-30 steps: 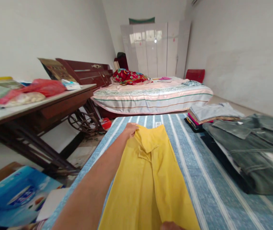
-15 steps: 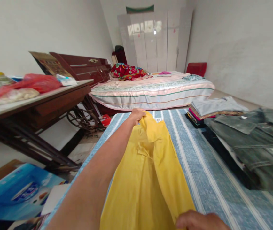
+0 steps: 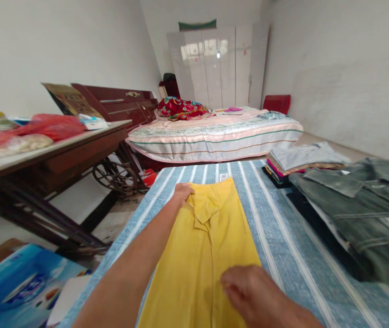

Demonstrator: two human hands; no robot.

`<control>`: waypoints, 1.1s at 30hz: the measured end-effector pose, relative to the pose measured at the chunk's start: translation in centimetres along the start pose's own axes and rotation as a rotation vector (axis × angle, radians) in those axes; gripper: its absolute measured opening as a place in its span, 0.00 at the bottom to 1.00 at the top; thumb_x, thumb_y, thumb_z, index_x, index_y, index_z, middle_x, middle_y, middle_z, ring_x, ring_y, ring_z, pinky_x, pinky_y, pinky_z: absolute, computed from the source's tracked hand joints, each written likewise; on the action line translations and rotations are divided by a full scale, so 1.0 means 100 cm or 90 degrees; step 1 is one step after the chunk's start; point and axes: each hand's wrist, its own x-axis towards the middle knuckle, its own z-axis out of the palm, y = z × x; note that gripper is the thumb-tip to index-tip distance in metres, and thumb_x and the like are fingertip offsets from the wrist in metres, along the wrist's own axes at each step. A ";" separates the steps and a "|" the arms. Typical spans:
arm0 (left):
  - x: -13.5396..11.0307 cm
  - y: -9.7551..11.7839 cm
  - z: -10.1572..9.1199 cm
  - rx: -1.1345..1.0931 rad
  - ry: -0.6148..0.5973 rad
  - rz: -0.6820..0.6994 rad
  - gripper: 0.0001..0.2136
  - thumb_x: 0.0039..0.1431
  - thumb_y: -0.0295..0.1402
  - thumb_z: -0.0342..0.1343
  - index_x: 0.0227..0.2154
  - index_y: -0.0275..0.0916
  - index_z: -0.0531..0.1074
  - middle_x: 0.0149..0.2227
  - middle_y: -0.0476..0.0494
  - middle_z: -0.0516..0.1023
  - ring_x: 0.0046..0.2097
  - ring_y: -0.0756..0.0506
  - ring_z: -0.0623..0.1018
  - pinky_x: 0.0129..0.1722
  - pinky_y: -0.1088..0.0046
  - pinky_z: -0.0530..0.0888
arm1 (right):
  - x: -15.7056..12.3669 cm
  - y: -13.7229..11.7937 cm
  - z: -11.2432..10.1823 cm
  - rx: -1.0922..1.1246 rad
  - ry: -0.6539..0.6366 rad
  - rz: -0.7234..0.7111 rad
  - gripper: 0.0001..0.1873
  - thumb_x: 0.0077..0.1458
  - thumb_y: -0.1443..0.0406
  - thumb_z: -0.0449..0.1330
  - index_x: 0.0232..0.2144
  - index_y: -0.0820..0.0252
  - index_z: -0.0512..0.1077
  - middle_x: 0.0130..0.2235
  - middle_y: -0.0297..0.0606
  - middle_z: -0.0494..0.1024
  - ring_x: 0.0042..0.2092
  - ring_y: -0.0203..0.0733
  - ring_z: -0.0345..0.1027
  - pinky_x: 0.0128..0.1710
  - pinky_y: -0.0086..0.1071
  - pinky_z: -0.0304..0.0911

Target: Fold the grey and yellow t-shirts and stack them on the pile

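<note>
My left hand (image 3: 182,191) reaches to the far left corner of the yellow cloth (image 3: 201,255). Its fingers curl at the edge, but I cannot tell whether they pinch the fabric or only press on it. My right hand (image 3: 249,291) lies palm down on the cloth's near right part, fingers loosely spread and gripping nothing. The cloth lies lengthwise on the striped blue cover (image 3: 276,228), with a small flap folded over near its far end. To the right are a green jacket (image 3: 358,205) and, beyond it, a folded stack (image 3: 300,159). A table (image 3: 61,150) stands on the left, and a bed (image 3: 215,134) sits far off.
</note>
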 end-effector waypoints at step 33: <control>-0.050 -0.007 0.021 0.026 -0.187 0.364 0.12 0.46 0.25 0.49 0.29 0.40 0.77 0.31 0.50 0.79 0.35 0.48 0.77 0.39 0.76 0.71 | 0.249 0.190 -0.111 -0.205 0.278 0.213 0.16 0.48 0.74 0.53 0.35 0.55 0.76 0.42 0.36 0.75 0.46 0.38 0.66 0.44 0.26 0.58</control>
